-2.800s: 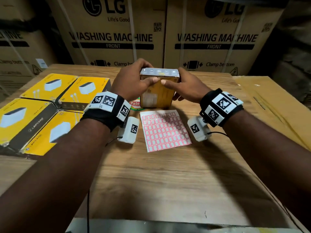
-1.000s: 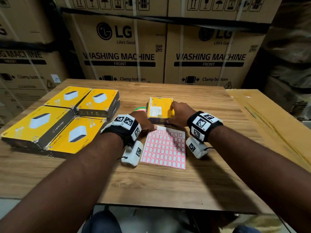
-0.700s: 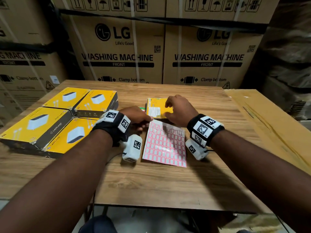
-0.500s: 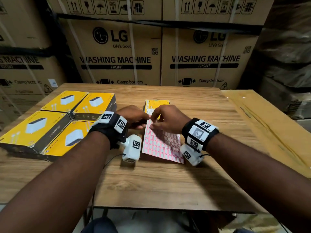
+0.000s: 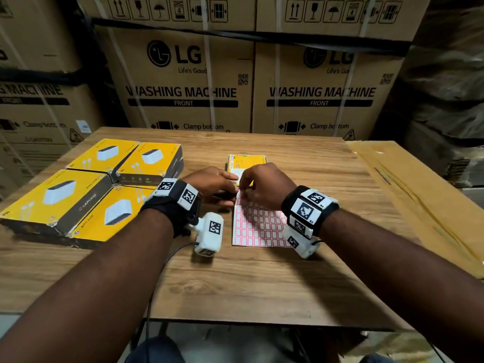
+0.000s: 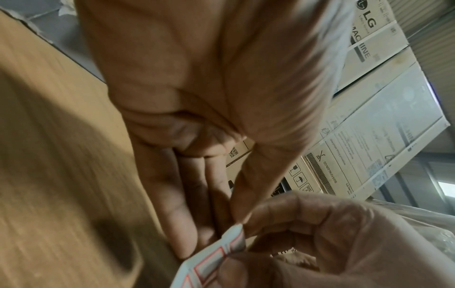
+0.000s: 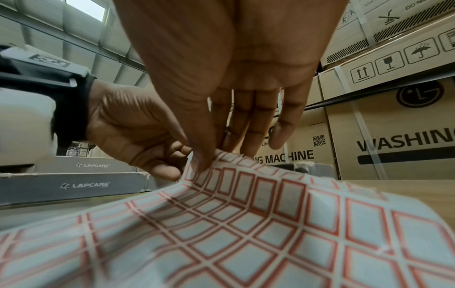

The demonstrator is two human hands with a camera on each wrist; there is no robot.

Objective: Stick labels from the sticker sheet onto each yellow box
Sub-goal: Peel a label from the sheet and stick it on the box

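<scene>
1. Centrally, the sticker sheet (image 5: 258,226) lies on the wooden table (image 5: 248,284), its far-left corner lifted and curling up off the surface.
2. The right hand (image 5: 264,186) pinches that raised corner between thumb and forefinger; in the right wrist view the other 3 fingers (image 7: 256,120) reach out straight above the sheet.
3. The left hand (image 5: 209,183) sits just left of the same corner, fingers loosely extended. Its thumb tip meets the sheet's corner in the left wrist view, but I cannot tell whether it truly grips the paper.
4. Just beyond both hands, 1 yellow box (image 5: 246,165) lies flat on the table, its white printed panel facing up and partly hidden by the fingers.
5. Well to the left, 4 more yellow boxes (image 5: 86,189) lie flat, packed together in a 2-by-2 block.
6. Behind the table stand large cardboard cartons (image 5: 183,82) marked "WASHING MACHINE".
</scene>
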